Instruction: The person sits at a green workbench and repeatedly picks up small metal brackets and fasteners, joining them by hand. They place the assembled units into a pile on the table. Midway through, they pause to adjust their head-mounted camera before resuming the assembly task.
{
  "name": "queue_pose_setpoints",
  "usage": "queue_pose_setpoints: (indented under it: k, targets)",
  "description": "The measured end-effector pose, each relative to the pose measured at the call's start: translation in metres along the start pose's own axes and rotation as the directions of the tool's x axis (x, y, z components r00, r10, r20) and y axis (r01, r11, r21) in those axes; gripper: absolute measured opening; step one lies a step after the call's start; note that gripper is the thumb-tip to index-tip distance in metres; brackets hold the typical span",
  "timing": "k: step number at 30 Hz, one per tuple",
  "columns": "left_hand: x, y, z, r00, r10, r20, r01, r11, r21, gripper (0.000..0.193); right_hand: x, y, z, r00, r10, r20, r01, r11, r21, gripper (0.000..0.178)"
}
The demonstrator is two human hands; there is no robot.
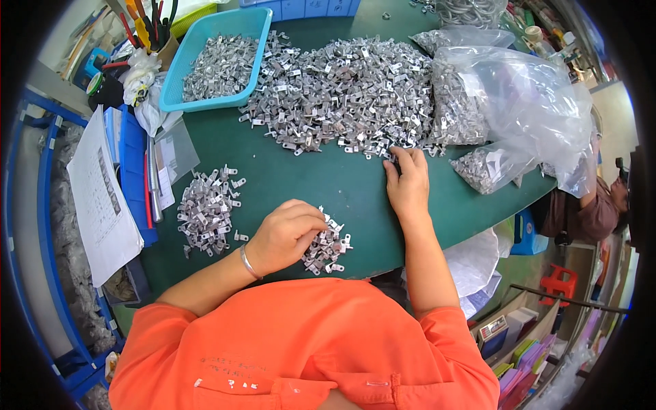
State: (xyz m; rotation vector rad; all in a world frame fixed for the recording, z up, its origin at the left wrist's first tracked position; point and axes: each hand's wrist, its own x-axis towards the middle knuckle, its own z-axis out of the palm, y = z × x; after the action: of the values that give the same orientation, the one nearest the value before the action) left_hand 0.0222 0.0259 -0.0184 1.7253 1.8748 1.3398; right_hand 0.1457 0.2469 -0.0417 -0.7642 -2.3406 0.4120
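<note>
Small silvery metal brackets, each a bent tab with a hole, lie in a large heap (342, 89) across the far middle of the green table. At the heap's near edge rests my right hand (410, 183), its fingers stretched out and touching the brackets, the thumb a little apart. My left hand (285, 236), with a bangle at the wrist, is curled at a small pile of brackets (329, 247) by the table's front edge. Its fingertips are pressed together, and what they hold is hidden. Another bracket pile (207, 210) lies left of that hand.
A turquoise basket (176, 102) of brackets stands at the far left. Clear plastic bags (526, 96) with brackets are at the right. Papers (102, 198) and a blue file holder (131, 171) line the left edge. Another person (591, 212) is at the far right.
</note>
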Motion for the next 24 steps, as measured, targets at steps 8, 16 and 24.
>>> queue_pose_setpoints:
  k: [8,16,24]
  targets:
    - [0.002,-0.004,-0.003,0.999,-0.045,0.018,0.044,0.998,0.051,0.014,-0.009,-0.015,-0.013,0.799,0.434,0.417,-0.591,0.434,0.68,0.008]
    - [0.022,0.011,0.014,0.884,-0.457,0.099,0.404,0.64,-0.654,0.026,-0.027,-0.038,-0.028,0.596,0.103,0.797,-0.7,-0.42,0.578,0.014]
    - [0.017,0.007,0.007,0.823,-0.505,0.261,0.501,0.426,-0.753,0.009,-0.04,-0.052,-0.031,0.926,-0.205,0.316,-0.152,0.564,0.811,0.01]
